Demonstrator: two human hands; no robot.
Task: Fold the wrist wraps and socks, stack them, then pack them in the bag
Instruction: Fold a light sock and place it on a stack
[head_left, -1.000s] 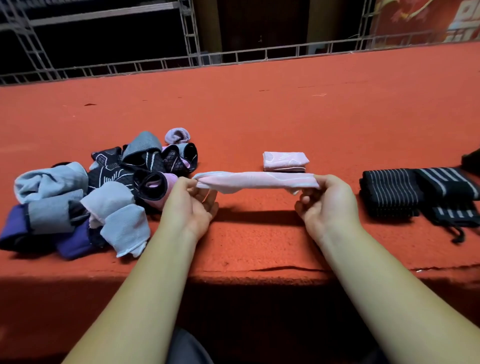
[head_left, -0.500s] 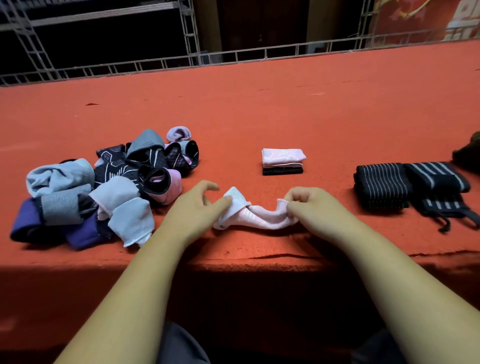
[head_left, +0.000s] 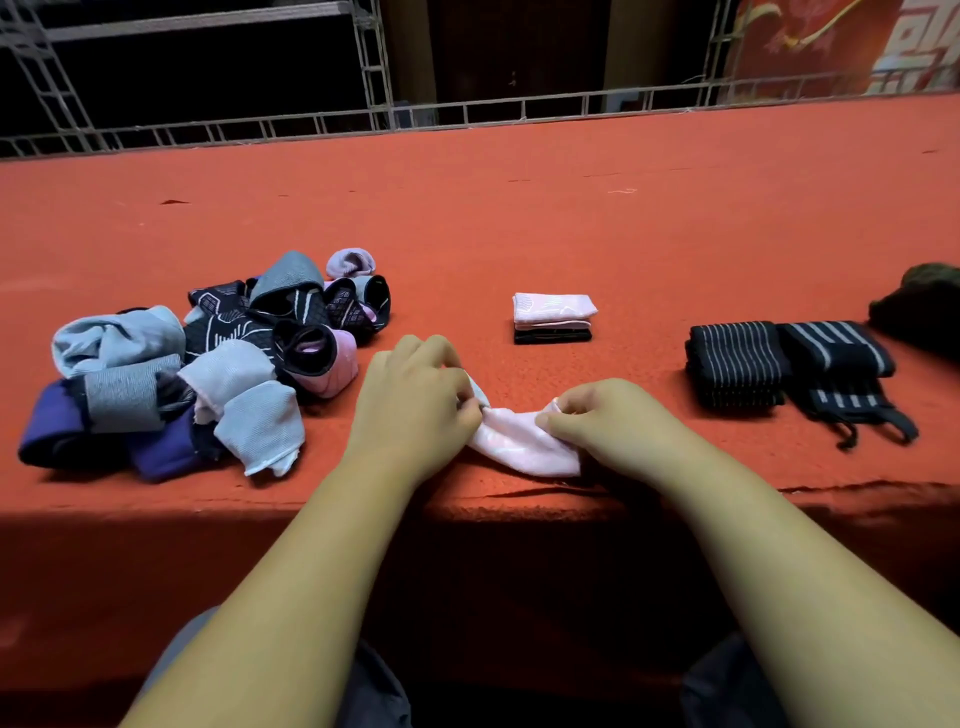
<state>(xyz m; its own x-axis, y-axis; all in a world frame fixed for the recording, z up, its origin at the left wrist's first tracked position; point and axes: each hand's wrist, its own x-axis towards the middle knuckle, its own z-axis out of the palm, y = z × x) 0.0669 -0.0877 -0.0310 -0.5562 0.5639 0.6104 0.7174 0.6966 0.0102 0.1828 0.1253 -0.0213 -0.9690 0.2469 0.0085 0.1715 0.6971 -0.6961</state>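
A pale pink sock (head_left: 524, 444) lies bunched on the red surface near its front edge. My left hand (head_left: 415, 400) pinches the sock's left end and my right hand (head_left: 608, 415) pinches its right end, with the two hands close together. Behind them stands a small stack of folded socks (head_left: 553, 317), pink on top and black underneath. Two folded black striped wrist wraps (head_left: 737, 364) (head_left: 836, 358) lie to the right. A heap of unfolded socks (head_left: 208, 364) in grey, purple, black and pink sits to the left.
A dark bag (head_left: 924, 312) shows partly at the right edge. The red carpeted surface (head_left: 519, 208) runs far back to a metal truss rail (head_left: 467, 114). Its front edge drops off just below my hands.
The pink sock was stretched out in the air between my hands. It now lies bunched on the surface, and my hands have come together, bringing its ends close.
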